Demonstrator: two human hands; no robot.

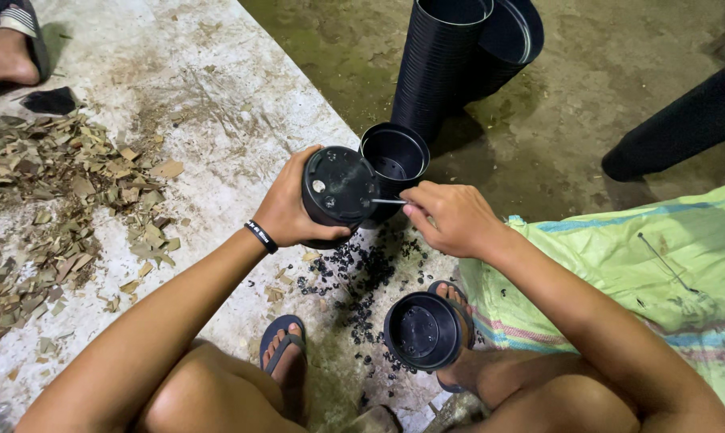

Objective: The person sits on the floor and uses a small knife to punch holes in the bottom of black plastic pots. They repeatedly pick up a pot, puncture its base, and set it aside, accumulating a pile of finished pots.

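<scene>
Now the black plastic pot (338, 186) sits near the middle of the frame, its bottom facing up, gripped by the left hand (286, 210). The right hand (452, 218) pinches a thin metal rod (388, 201) in its fingers, with the tip on the pot. Black plastic bits (361, 277) lie below on the floor, beside another pot (423, 330).

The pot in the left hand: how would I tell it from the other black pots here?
Start at the tall stacks of pots up top, then drop to the two hands. The left hand holds the pot on its side, base toward the camera, while the right hand points a thin tool at it. The other loose pots stand mouth up.
</scene>
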